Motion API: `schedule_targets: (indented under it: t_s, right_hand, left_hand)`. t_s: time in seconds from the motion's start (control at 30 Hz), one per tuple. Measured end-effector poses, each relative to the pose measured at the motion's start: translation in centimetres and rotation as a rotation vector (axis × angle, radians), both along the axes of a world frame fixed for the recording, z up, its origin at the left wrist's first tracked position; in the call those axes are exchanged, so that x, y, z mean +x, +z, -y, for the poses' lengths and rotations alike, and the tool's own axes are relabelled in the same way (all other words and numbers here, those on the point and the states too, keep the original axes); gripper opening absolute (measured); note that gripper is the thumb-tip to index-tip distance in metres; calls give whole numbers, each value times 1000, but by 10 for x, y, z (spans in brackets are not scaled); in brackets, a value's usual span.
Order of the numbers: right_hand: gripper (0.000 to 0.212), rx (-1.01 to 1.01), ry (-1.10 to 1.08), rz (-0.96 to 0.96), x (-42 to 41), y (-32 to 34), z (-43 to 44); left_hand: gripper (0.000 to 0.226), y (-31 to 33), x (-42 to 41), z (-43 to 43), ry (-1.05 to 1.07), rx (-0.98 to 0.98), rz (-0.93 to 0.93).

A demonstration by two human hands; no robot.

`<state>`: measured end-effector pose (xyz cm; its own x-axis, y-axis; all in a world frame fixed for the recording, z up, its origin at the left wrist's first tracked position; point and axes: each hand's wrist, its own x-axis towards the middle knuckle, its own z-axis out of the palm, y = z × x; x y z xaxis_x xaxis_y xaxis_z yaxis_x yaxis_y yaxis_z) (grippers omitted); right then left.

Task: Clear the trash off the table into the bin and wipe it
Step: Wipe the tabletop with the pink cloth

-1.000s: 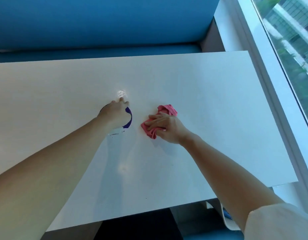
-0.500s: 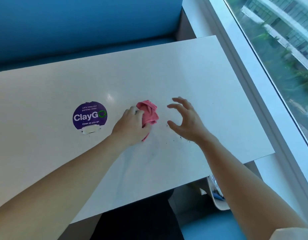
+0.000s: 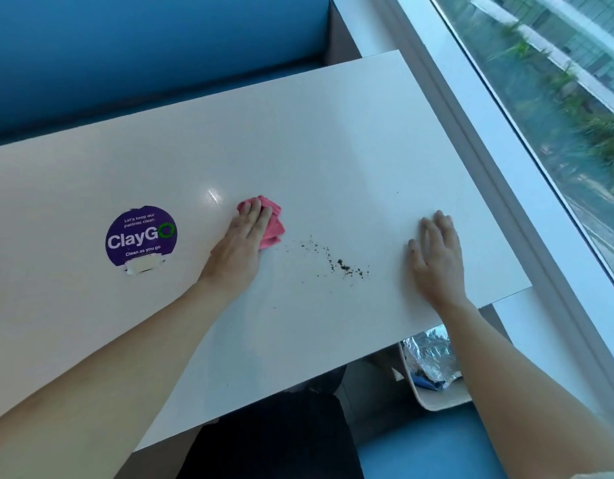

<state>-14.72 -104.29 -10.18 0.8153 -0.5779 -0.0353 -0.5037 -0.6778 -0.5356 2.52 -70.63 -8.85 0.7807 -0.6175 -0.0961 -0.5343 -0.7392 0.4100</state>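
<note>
**Q:** Position of the cloth?

**A:** The pink cloth (image 3: pixel 272 223) lay on the white table (image 3: pixel 298 133), to the right of the purple sticker (image 3: pixel 141 236). The left hand (image 3: pixel 240 247) pressed down on it with straight, closed fingers, covering its sticker-side half.

**Q:** Position of the trash?

**A:** Dark crumbs (image 3: pixel 343 266) were scattered farther right of the sticker, past the cloth and not touching it.

**Q:** State of the other hand?

**A:** The right hand (image 3: pixel 436 257) rested palm-down on the table, fingers extended, gripping nothing, beyond the crumbs from the sticker.

**Q:** Surroundings?

**A:** A bin (image 3: pixel 436 399) holding crumpled foil (image 3: pixel 429 354) stood below the table's near right corner, well apart from the sticker.
</note>
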Motion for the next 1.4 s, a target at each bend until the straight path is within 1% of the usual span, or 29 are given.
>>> schedule_targets:
  t_s: [0.07, 0.2, 0.23, 0.3, 0.43, 0.53, 0.63, 0.67, 0.73, 0.77, 0.8, 0.83, 0.9, 1.0, 1.03, 1.1, 1.17, 1.23, 1.3, 1.4]
  right_hand:
    - [50, -42, 7, -26, -1, -4, -1]
    - [52, -72, 1, -46, 2, -2, -5]
    - [53, -69, 1, -52, 1, -2, -5]
    - [55, -56, 2, -58, 0, -3, -4]
    - [62, -20, -3, -36, -2, -1, -4]
    - [62, 79, -17, 3, -3, 3, -2]
    - [60, 236, -55, 73, -5, 7, 0]
    - [56, 332, -96, 127, -6, 10, 2]
    - [47, 549, -192, 270, -8, 20, 5]
    - [43, 605, -221, 331, -12, 26, 9]
    - [40, 614, -218, 360, -15, 32, 11]
    - [42, 600, -186, 363, -18, 37, 13]
    - [56, 533, -38, 312, -19, 47, 19]
    - [77, 397, 261, 118, -6, 66, 28]
    - [81, 343, 357, 56, 0, 73, 31]
    - [85, 265, 500, 4, 12, 85, 32]
    - [77, 270, 578, 22, 24, 100, 31]
    - [60, 322, 608, 56, 34, 111, 31]
    - [48, 308, 579, 49, 41, 118, 33]
    - [32, 305, 491, -13, 43, 120, 39]
  left_hand:
    - [70, -4, -3, 4, 51, -49, -60]
    - [69, -4, -18, 33, 301, -181, -84]
    - [68, -4, -24, 42, 332, -212, -98]
    - [67, -5, -41, 64, 322, -251, -107]
    - [65, -12, -76, 117, 176, -271, -89]
    - [58, -14, -111, 154, 59, -283, -103]
    - [60, -13, -148, 182, -65, -315, -138]
    - [62, -12, -154, 188, -73, -333, -168]
    - [65, -8, -154, 192, -19, -363, -281]
    - [65, -3, -151, 191, 22, -400, -353]
    - [63, 2, -147, 186, 64, -442, -416]
    - [61, 8, -141, 181, 95, -484, -458]
    - [55, 23, -124, 172, 117, -516, -478]
    - [46, 54, -85, 164, 70, -463, -468]
    - [40, 68, -73, 166, 33, -437, -488]
    - [29, 96, -54, 174, -33, -388, -535]
    - [23, 117, -42, 186, -79, -403, -523]
    - [23, 132, -35, 200, -103, -437, -496]
    - [24, 142, -30, 212, -115, -439, -490]
    - [21, 146, -26, 224, -111, -409, -487]
